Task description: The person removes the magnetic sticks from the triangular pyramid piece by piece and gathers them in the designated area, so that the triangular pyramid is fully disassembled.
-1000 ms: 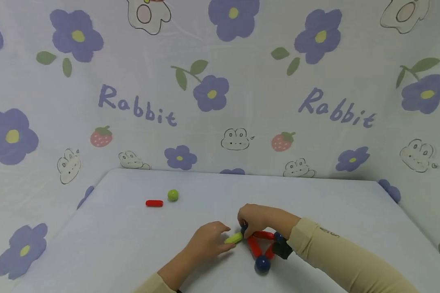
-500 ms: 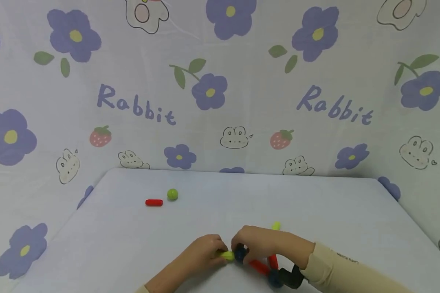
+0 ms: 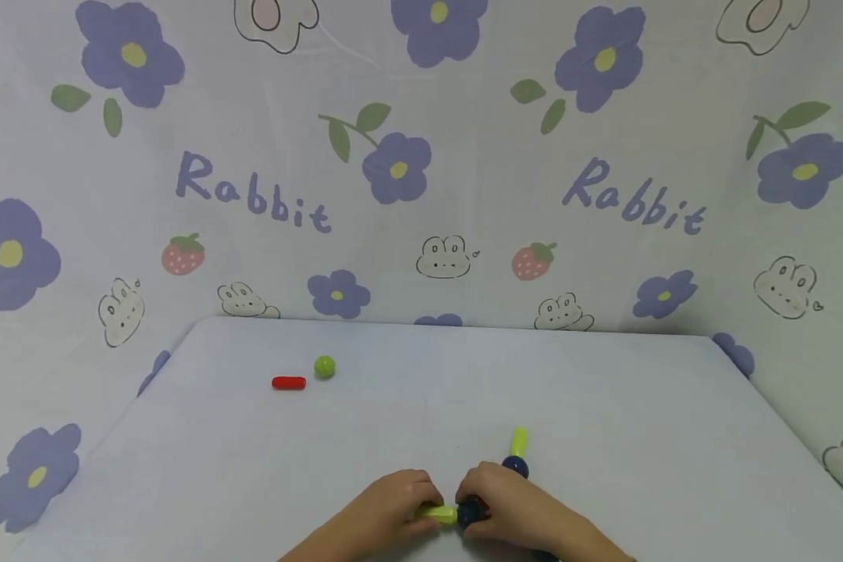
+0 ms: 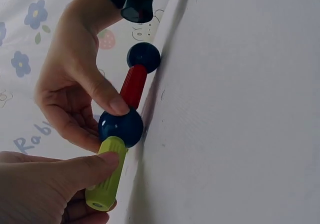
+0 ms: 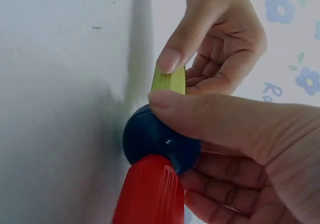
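Observation:
Thumb and fingers of my left hand [image 3: 393,511] pinch a yellow-green rod [image 4: 107,181], a ribbed toy piece. Its end meets a dark blue ball [image 5: 160,139], which my right hand [image 3: 513,507] grips between thumb and fingers. From that ball a red rod [image 4: 134,86] runs to another blue ball [image 4: 143,57] in the left wrist view. Beyond the right hand, in the head view, a further blue ball [image 3: 515,467] carries a second yellow-green rod [image 3: 518,442] pointing away from me. My right hand and forearm hide most of the red rods in the head view.
A loose red rod [image 3: 289,383] and a light green ball [image 3: 325,367] lie at the back left of the white table [image 3: 204,445]. Behind it hangs a cloth [image 3: 478,179] printed with flowers and rabbits.
The left hand's fingers have closed round the yellow-green rod. Both hands and the joined pieces have come nearer to me, and the assembly has turned, bringing the second yellow-green rod into sight.

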Demonstrator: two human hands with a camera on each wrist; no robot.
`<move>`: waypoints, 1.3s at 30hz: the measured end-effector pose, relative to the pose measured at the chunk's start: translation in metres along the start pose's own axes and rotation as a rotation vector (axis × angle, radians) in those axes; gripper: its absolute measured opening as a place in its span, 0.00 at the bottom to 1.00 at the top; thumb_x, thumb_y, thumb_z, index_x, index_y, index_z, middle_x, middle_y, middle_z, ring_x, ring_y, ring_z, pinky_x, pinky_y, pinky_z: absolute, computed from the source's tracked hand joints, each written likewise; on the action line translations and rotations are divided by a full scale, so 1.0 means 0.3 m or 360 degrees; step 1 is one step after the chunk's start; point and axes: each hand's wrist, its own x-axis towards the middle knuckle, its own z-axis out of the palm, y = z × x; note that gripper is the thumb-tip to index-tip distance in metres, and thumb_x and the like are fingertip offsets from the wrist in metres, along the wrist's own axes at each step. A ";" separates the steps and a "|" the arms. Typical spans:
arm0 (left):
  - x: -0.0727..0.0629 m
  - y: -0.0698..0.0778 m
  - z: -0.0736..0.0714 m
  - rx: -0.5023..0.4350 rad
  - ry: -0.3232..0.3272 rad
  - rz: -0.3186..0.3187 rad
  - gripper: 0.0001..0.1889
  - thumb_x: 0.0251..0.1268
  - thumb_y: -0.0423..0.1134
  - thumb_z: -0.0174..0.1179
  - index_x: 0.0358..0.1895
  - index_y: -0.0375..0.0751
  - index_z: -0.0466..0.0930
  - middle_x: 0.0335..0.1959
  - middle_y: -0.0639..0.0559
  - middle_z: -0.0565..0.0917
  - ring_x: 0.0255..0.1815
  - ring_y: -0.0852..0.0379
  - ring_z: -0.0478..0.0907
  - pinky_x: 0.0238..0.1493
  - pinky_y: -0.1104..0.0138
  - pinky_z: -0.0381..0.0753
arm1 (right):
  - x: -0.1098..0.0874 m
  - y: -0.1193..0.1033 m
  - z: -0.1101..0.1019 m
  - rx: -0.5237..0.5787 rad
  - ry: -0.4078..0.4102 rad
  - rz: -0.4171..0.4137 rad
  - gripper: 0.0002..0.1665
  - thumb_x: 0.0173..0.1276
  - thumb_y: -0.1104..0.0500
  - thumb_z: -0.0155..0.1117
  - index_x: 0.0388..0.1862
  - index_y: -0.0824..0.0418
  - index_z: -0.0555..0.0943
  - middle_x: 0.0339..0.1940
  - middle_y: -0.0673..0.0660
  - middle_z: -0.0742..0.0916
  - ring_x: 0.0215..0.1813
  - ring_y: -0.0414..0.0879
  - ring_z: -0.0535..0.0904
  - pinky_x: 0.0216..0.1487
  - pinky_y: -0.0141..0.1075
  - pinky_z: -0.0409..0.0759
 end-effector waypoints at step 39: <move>-0.065 -0.135 -0.088 -0.0093 -0.0087 -0.0429 0.09 0.56 0.40 0.64 0.39 0.42 0.83 0.34 0.60 0.80 0.34 0.70 0.72 0.41 0.73 0.77 | -0.017 0.077 -0.006 0.0194 0.0004 0.0036 0.18 0.54 0.54 0.72 0.42 0.61 0.82 0.38 0.48 0.83 0.36 0.30 0.71 0.35 0.25 0.74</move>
